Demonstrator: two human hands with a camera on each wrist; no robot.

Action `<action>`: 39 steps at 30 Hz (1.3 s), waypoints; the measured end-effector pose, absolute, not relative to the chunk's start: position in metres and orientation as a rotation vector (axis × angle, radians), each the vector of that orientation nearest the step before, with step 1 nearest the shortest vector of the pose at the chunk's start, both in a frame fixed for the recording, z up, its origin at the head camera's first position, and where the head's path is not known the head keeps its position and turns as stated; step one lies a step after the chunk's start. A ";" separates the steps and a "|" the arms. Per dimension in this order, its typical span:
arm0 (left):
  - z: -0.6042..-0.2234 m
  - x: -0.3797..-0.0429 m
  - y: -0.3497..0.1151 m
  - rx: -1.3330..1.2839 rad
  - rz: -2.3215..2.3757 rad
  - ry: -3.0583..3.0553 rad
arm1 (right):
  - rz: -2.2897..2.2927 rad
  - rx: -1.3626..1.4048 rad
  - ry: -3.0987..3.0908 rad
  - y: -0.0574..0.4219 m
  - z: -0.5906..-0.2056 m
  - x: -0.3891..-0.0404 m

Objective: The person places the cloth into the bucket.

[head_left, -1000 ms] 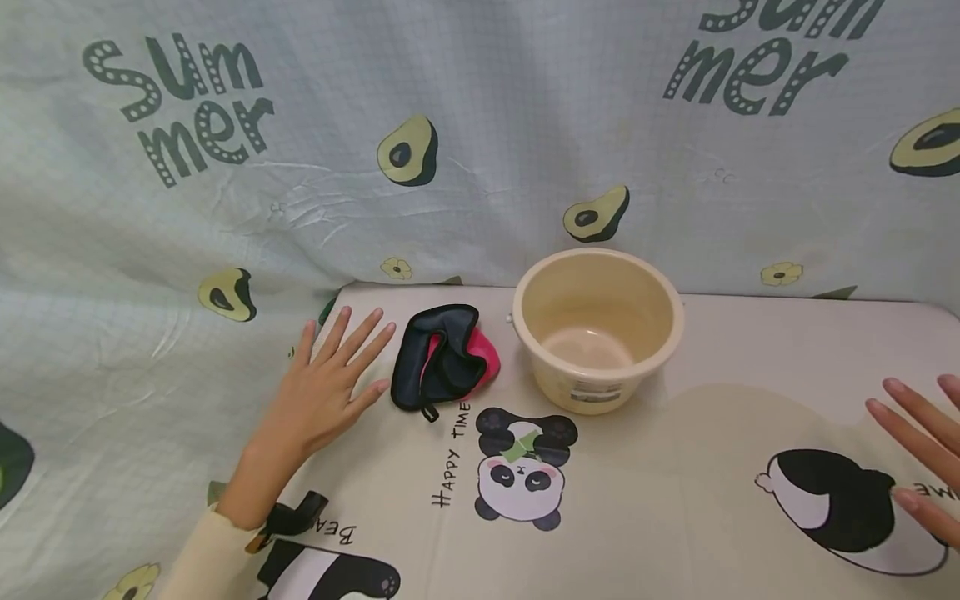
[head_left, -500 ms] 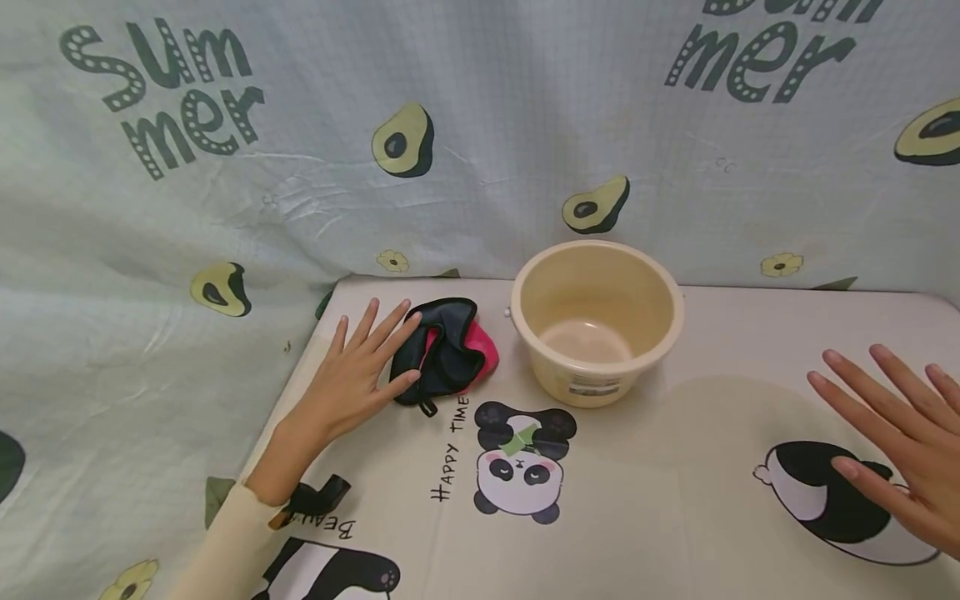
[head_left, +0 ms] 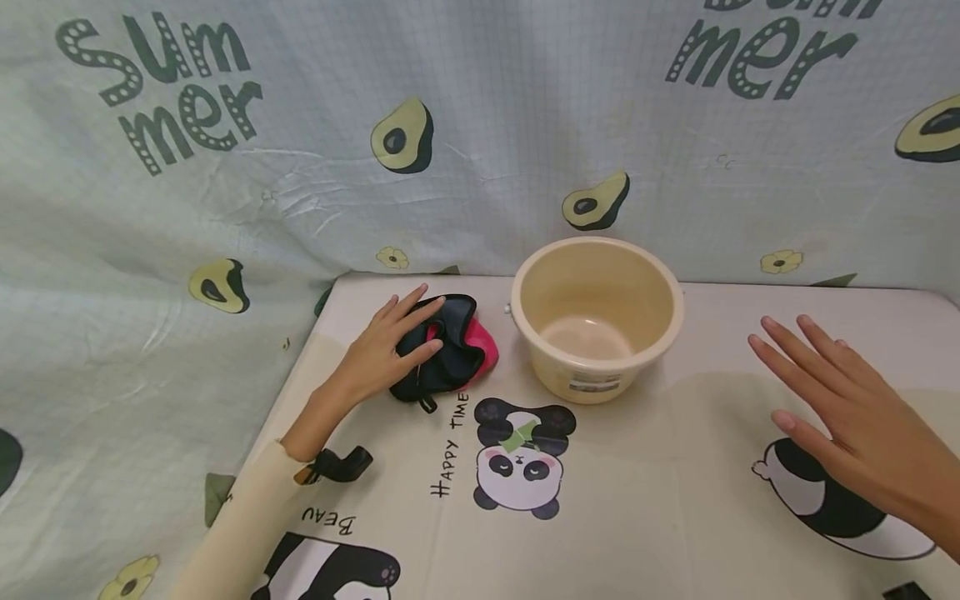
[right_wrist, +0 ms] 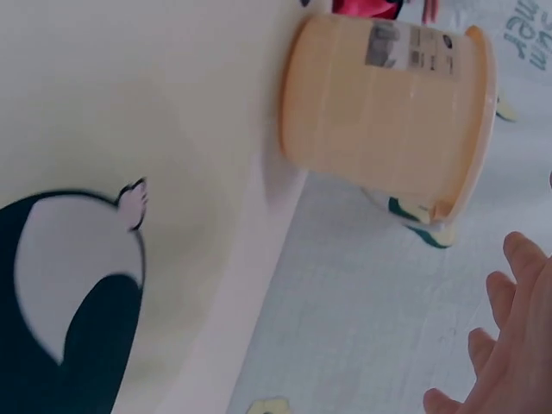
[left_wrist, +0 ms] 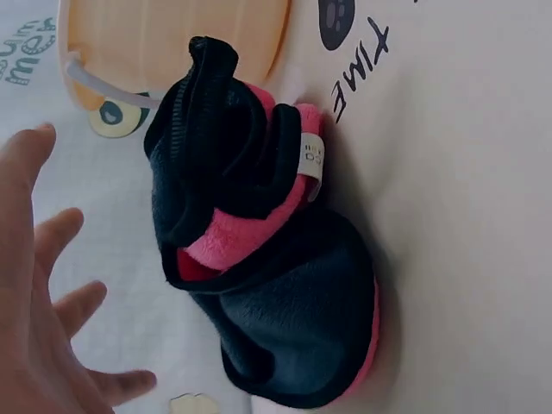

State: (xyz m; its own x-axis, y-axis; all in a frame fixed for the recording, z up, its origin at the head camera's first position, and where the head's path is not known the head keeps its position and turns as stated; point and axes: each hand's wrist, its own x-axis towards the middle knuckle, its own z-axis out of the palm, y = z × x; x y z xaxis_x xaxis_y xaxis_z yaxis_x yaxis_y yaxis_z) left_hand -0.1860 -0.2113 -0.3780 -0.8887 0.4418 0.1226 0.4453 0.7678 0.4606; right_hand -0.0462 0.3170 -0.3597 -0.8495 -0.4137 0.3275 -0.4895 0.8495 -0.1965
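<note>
A folded cloth (head_left: 453,354), dark grey on one side and pink on the other, lies crumpled on the table with black edging and a small loop. The left wrist view shows this cloth (left_wrist: 285,302) closer, with a white tag on its pink part. My left hand (head_left: 382,346) hovers over its left side with spread fingers; a gap separates the fingers from the cloth in the left wrist view. To the right of the cloth stands a cream plastic bucket (head_left: 592,387), upright, nothing visible inside. My right hand (head_left: 843,404) is held spread in the air, right of the bucket.
The cream tabletop (head_left: 615,500) carries printed pandas and lettering. Behind and to the left hangs a pale curtain (head_left: 480,100) with avocado prints. The bucket's wire handle (right_wrist: 397,216) hangs at its side.
My left hand has moved right and forward until it is over the cloth. My right hand has come in from the right edge toward the bucket. The cloth and bucket stay put.
</note>
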 end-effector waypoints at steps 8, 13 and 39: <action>-0.387 -0.211 -0.200 -0.543 -1.056 -2.919 | 0.813 0.706 -2.739 0.288 -0.354 -0.070; -0.392 -0.220 -0.193 -0.475 -1.040 -2.962 | 1.031 0.634 -2.763 0.268 -0.347 -0.091; -0.419 -0.210 -0.176 -0.924 -0.919 -2.918 | 1.598 0.531 -2.686 0.250 -0.362 -0.157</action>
State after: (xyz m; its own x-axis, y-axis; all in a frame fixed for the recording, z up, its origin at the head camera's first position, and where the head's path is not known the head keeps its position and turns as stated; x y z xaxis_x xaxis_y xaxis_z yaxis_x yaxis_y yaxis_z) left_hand -0.2098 -0.1764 -0.4186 -0.8313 0.5433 0.1170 0.5123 0.6675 0.5404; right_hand -0.1570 0.2498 -0.3624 -0.9436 -0.2978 0.1446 -0.2691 0.4356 -0.8590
